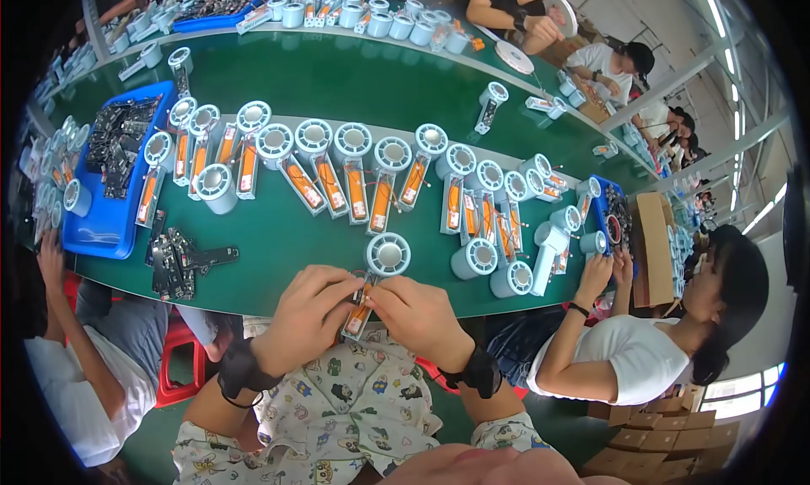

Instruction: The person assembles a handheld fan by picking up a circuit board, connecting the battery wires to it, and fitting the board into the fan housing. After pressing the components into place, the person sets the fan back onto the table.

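Observation:
A light blue handheld fan (388, 254) lies at the near edge of the table, its round head pointing away from me. Its handle is open and shows an orange battery and thin wires. My left hand (314, 309) is closed on the handle's left side, fingertips by the wires near the neck. From the other side my right hand (419, 313) pinches the same handle, thumb and fingers bent over the dark part above the battery. The fingers hide much of the handle's inside, and any small part between them is too small to make out.
Similar open fans (353, 139) stand in a row beyond my hands. On the left are a loose pile of black circuit boards (179, 261) and a blue tray (101, 242) of more boards. Co-workers sit on both sides; a cardboard box (651, 249) stands at right.

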The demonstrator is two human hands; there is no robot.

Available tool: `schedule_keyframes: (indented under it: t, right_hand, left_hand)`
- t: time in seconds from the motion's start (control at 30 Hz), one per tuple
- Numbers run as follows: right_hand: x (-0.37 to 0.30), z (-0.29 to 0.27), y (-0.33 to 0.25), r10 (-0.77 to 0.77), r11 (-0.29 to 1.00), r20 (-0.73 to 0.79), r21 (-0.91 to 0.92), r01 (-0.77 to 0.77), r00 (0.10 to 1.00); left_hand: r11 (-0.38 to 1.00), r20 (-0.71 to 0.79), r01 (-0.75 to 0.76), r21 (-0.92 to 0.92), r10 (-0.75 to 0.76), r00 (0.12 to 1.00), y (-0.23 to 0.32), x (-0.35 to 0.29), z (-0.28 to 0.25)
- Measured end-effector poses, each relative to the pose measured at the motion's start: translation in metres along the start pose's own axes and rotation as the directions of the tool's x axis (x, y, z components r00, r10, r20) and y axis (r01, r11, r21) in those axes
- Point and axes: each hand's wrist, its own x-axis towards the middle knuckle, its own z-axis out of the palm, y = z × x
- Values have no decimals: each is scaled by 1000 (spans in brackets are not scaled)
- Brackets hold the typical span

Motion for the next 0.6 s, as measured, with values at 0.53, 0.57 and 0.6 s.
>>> schedule_keyframes:
  t: [0.53, 0.57, 0.6]
  right_hand:
    - [3, -3, 1, -21, 999, 46, -23, 22, 999]
    - [3, -4, 1, -31, 999, 47, -33, 32, 998]
    - [4, -6, 0, -34, 999, 47, -31, 35, 998]
  left_hand:
    - [998, -12, -53, 41, 53, 998, -1, -2, -2]
    - [998, -16, -48, 37, 49, 999, -1, -3, -2]
    - [998, -20, -44, 33, 45, 999, -2, -4, -2]
